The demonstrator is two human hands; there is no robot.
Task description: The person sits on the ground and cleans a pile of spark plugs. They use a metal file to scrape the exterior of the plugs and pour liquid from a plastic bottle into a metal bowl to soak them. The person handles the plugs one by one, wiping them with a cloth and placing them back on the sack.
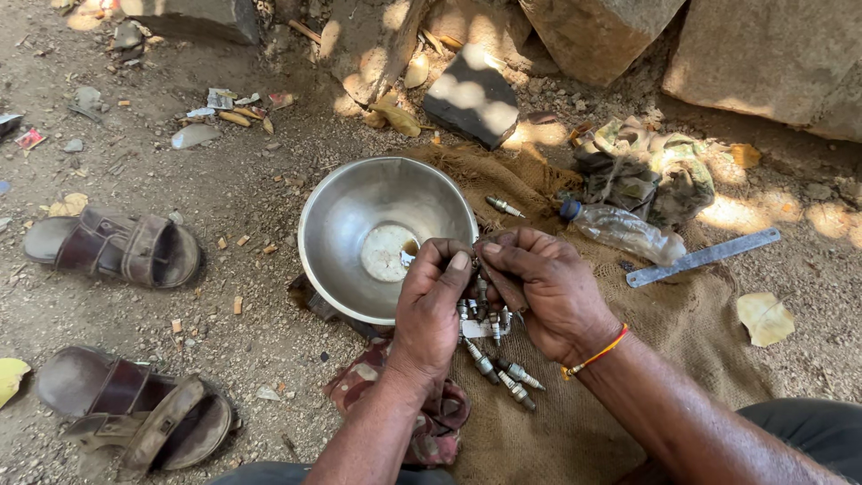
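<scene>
At the centre of the frame the left hand (431,310) and the right hand (543,292) are brought together fingertip to fingertip, both pinching a small dark part (482,269) between them, too hidden by the fingers to tell what it is. They hover just over the lower right rim of a steel bowl (346,216) and above a cluster of spark plugs (503,370) lying on a burlap sack (557,422) spread over the dirt. One more spark plug (505,207) lies just right of the bowl, with a crushed plastic bottle (621,230), a metal strip (703,258) and a heap of rags (651,171) toward the upper right, a patterned cloth (438,415) under the left wrist, and two worn sandals (126,251) at the left.
</scene>
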